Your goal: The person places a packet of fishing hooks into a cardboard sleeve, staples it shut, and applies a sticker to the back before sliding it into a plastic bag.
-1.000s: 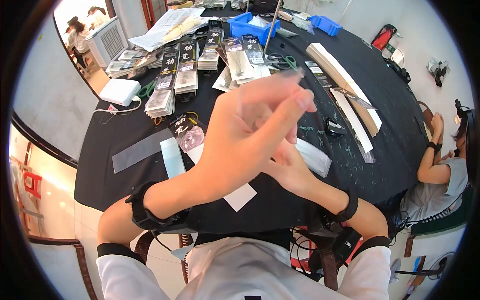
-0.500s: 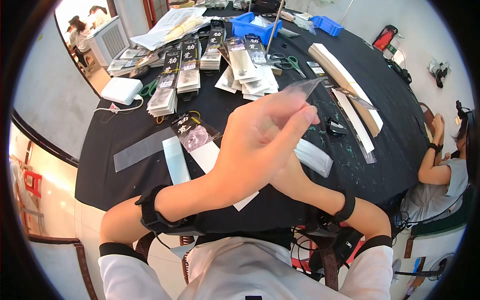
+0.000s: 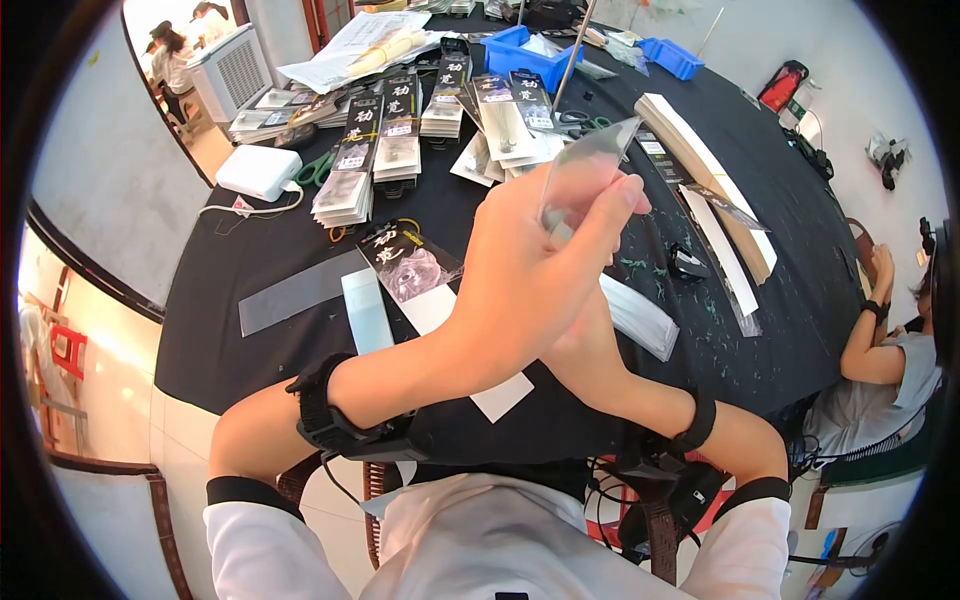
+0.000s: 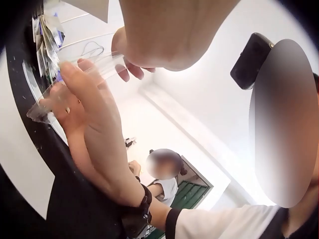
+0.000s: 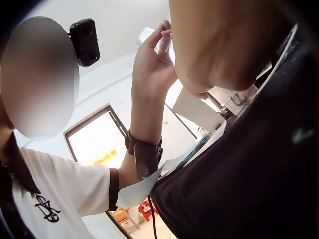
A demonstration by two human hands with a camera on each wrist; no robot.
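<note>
1. Handling a clear sleeve (image 3: pixel 592 160) with both hands, judging by the pose; likely step: working its film between the fingers.
2. Sleeve sits upper middle of the head frame, lifted off the black surface (image 3: pixel 220 370), one corner pointing up and right.
3. Left hand (image 3: pixel 525 275): fingers curled in, thumb against them, film pinched, next to no gap.
4. Right hand (image 4: pixel 92 114): lies behind the left in the head frame; left-wrist view shows bent fingers and thumb apparently nipping the same film. Exact contact unclear.
5. Nearby: printed card (image 3: pixel 412 272) at centre left, pale blue strip (image 3: pixel 366 312) just beside it, flat translucent sheet (image 3: pixel 300 295) further left, clear packets (image 3: pixel 640 318) right of the hands.
6. Next move probably calls for a light two-sided pinch, parting the layers without creasing. Whether the mouth is parted: cannot tell.
</note>
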